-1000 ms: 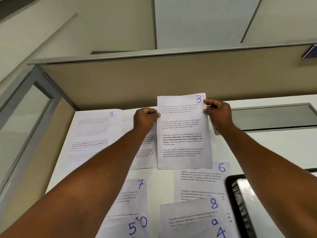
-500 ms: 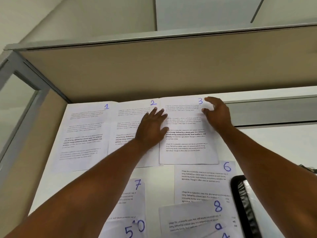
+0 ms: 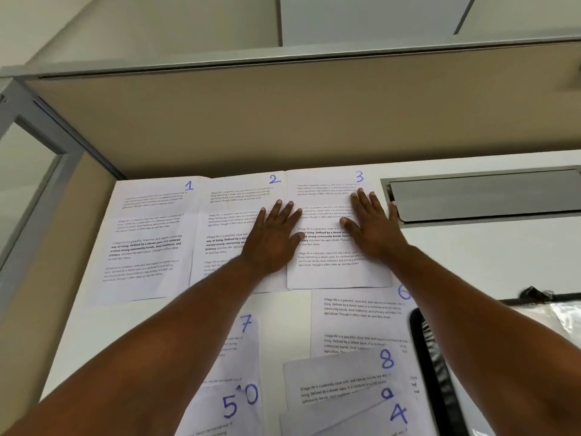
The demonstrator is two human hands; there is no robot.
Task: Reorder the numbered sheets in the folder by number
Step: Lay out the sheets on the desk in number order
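Observation:
White printed sheets with blue handwritten numbers lie on the white desk (image 3: 471, 256). Sheet 1 (image 3: 147, 240), sheet 2 (image 3: 232, 212) and sheet 3 (image 3: 327, 269) form a row along the back partition. My left hand (image 3: 273, 237) lies flat with spread fingers across the seam of sheets 2 and 3. My right hand (image 3: 372, 223) presses flat on the right part of sheet 3. Nearer me lie sheet 7 (image 3: 242, 344), sheet 6 (image 3: 358, 316), sheet 8 (image 3: 342, 376), sheet 5 (image 3: 217, 410), a sheet marked 10, sheet 9 and sheet 4 (image 3: 374, 420), overlapping. The clear folder (image 3: 566, 319) with a black edge lies at the right.
A beige partition (image 3: 283, 121) walls the desk's back; a glass and metal frame (image 3: 34, 146) closes the left side. A grey cable hatch (image 3: 484, 193) is set into the desk right of sheet 3.
Sheet 3, held up by its top corners a second ago, now lies flat to the right of sheet 2. Both hands let go of it and spread flat on the paper.

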